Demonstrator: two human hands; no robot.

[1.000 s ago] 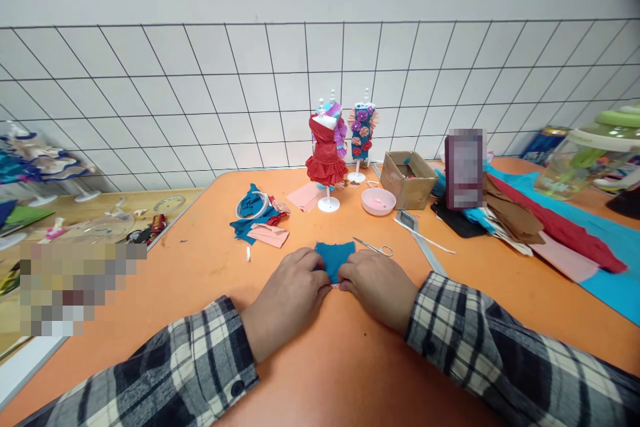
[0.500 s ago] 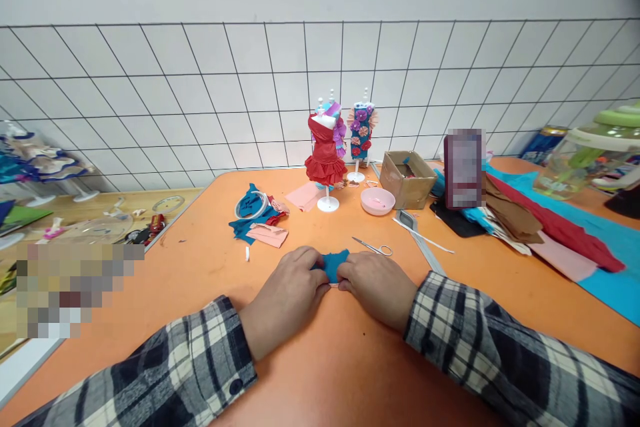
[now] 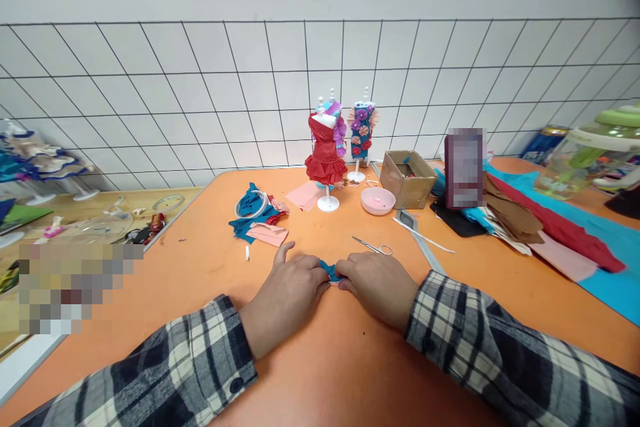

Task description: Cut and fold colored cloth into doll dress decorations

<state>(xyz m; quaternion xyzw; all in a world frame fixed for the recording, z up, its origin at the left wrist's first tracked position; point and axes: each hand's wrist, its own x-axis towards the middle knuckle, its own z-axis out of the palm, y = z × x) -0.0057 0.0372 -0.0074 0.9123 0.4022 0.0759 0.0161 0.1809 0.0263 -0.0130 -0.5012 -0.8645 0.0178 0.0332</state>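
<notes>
My left hand (image 3: 293, 293) and my right hand (image 3: 377, 285) meet over the orange table, pinching a small piece of blue crepe paper (image 3: 330, 271) between them. The paper is bunched low, and a thin pale edge shows beneath it. My left little finger sticks up, while the other fingers close on the paper's left end. The fingertips of my right hand press its right end. Just beyond my right hand lies a pair of small scissors (image 3: 373, 245). Farther left, blue scraps (image 3: 245, 230), a white ring (image 3: 251, 205) and a pink strip (image 3: 269, 234) lie in a pile.
Small dress forms, one in a red dress (image 3: 326, 147), stand near the tiled wall. A pink bowl (image 3: 378, 201), a cardboard box (image 3: 407, 180) and a phone (image 3: 464, 168) stand to the right. Coloured paper sheets (image 3: 565, 240) cover the right side.
The blue piece has been folded or gathered down, so less of it shows between my hands. My left little finger has lifted. My right hand stays nearly in place.
</notes>
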